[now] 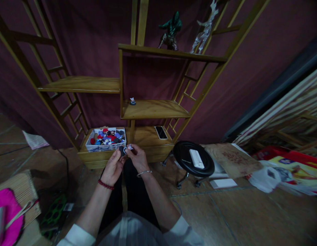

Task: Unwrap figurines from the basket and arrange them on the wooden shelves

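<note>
In front of the low shelf, my two hands meet on one small figurine (128, 147) with a white-and-pink top and a dark round base. My left hand (114, 166) pinches its dark base. The fingers of my right hand (138, 157) are closed on its upper part. Just beyond my left hand, a patterned cardboard box (105, 147) on the bottom shelf holds several small red, blue, purple and black figurines (107, 136). A similar small figurine (132, 101) stands upright at the left end of the middle shelf.
A phone (160, 132) lies on the bottom shelf (143, 135). Two statues, one green (171, 30) and one clear (204, 29), stand on the upper shelf. To the right is a black wheeled stool (182, 155) bearing a white object (196, 158); a plastic bag (265, 176) lies farther right.
</note>
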The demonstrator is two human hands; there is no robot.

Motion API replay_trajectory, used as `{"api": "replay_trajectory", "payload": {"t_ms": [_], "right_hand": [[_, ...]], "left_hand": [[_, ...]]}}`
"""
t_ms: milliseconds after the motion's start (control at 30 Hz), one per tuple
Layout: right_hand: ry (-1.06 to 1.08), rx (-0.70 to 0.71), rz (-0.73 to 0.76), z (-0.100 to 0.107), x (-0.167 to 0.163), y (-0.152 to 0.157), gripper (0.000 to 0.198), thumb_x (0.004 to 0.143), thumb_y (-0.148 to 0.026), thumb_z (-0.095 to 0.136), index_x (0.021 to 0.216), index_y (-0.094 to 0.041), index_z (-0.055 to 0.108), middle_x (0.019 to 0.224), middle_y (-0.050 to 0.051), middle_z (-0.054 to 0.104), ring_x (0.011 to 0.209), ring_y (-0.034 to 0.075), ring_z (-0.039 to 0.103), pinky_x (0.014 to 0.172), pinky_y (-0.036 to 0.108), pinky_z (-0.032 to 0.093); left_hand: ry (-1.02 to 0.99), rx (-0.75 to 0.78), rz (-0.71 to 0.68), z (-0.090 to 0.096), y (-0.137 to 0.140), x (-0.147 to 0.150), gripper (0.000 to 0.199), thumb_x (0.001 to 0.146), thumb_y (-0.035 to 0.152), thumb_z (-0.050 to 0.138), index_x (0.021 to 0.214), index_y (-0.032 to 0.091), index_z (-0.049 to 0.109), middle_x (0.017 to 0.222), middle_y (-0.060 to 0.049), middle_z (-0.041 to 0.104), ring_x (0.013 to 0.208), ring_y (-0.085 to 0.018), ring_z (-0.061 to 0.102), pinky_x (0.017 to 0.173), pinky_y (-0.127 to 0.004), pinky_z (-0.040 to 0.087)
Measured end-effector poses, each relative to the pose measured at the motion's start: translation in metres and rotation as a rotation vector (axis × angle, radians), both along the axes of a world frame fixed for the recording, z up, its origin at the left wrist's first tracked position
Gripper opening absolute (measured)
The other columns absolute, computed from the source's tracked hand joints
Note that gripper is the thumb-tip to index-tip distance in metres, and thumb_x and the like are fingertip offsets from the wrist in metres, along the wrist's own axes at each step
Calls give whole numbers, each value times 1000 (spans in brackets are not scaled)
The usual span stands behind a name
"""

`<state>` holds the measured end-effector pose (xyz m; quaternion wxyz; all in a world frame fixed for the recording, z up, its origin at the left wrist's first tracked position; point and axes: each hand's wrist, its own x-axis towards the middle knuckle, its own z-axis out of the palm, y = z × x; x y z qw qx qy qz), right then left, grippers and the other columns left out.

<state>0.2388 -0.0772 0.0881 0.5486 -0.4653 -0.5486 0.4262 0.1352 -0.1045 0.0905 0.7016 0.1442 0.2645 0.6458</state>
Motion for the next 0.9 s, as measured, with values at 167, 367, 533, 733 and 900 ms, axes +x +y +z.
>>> {"api": "replay_trajectory", "payload": {"t_ms": [167, 367, 533, 733, 900], "right_hand": [[-14, 0, 4, 0, 1, 1, 23, 68, -33, 59, 87, -20, 63, 77, -1, 64, 69, 13, 58, 66, 25, 47], [-27, 6, 1, 1, 2, 0, 22, 68, -32, 59, 86, -20, 63, 76, -1, 64, 70, 14, 58, 67, 25, 47], [-3, -10, -2, 3, 1, -1, 21, 68, -31, 59, 85, -20, 62, 76, -1, 63, 69, 14, 58, 65, 25, 47], [-21, 3, -14, 2, 0, -2, 20, 68, -30, 59, 84, -20, 62, 77, -1, 64, 70, 14, 58, 67, 25, 47], [-25, 3, -14, 0, 1, -2, 22, 67, -32, 59, 85, -20, 63, 78, -1, 64, 71, 14, 58, 67, 26, 47]], "left_hand": [[-3, 18, -13, -2, 0, -1, 23, 65, 17, 68, 88, 18, 64, 89, -1, 65, 76, -9, 57, 73, -19, 43], [-2, 11, -20, -4, 1, -1, 23, 66, 15, 67, 89, 19, 64, 93, 0, 65, 78, -7, 57, 71, -17, 43], [-10, 21, -28, -9, 2, -2, 26, 68, 14, 65, 93, 20, 64, 97, 0, 64, 84, -8, 57, 75, -18, 43], [-22, 17, -24, -9, 2, -1, 25, 69, 12, 64, 93, 21, 64, 96, 0, 65, 84, -8, 58, 74, -18, 44], [-27, -8, -10, -5, 1, 1, 24, 66, 12, 66, 89, 19, 65, 91, 0, 66, 82, -8, 58, 75, -18, 44]]}}
